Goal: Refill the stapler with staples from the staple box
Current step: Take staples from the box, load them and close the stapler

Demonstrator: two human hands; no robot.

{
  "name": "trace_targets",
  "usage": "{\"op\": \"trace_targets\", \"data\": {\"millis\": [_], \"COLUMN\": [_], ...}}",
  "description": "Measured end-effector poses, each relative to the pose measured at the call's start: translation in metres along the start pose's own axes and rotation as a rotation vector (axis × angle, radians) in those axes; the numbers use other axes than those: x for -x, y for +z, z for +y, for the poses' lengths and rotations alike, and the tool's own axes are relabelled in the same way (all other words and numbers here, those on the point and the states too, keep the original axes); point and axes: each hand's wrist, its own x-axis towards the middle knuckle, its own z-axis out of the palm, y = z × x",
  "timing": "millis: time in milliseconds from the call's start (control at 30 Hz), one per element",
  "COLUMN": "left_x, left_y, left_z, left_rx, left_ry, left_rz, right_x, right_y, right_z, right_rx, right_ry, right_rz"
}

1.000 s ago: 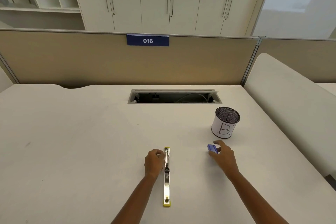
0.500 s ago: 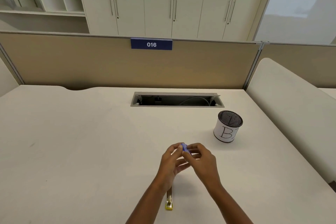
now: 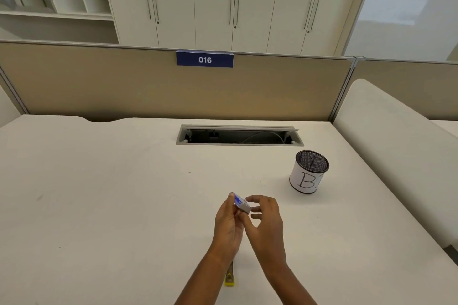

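A small blue and white staple box [image 3: 241, 203] is held above the desk in my left hand [image 3: 229, 225], fingers closed around its near end. My right hand [image 3: 266, 220] is beside it, fingertips curled at the box's right end and touching it. The yellow and metal stapler [image 3: 229, 277] lies opened flat on the white desk [image 3: 111, 205] under my forearms; only its near yellow end shows, the remainder is hidden by my left wrist.
A mesh pen cup [image 3: 309, 172] with a white label marked "B" stands to the right of my hands. An open cable slot [image 3: 239, 135] is set into the desk farther back. A beige partition [image 3: 124, 86] closes the far edge.
My right hand picked the box up from the desk on the right and brought it to the middle. My left hand left the stapler and took hold of the box.
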Motion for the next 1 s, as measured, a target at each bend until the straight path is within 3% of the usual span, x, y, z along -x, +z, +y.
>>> {"op": "trace_targets", "data": {"millis": [267, 700, 1000], "left_x": [0.002, 0.0, -0.002], "left_y": [0.0, -0.006, -0.009], "left_z": [-0.001, -0.001, 0.007], "left_rx": [0.199, 0.315, 0.109], "left_ry": [-0.066, -0.174, 0.016], "left_rz": [0.022, 0.051, -0.033], "right_x": [0.002, 0.009, 0.008], "right_y": [0.0, -0.012, -0.024], "right_z": [-0.005, -0.009, -0.004], "right_rx": [0.209, 0.359, 0.233], "right_ry": [-0.283, -0.486, -0.401], "right_rz": [0.025, -0.075, -0.217]}}
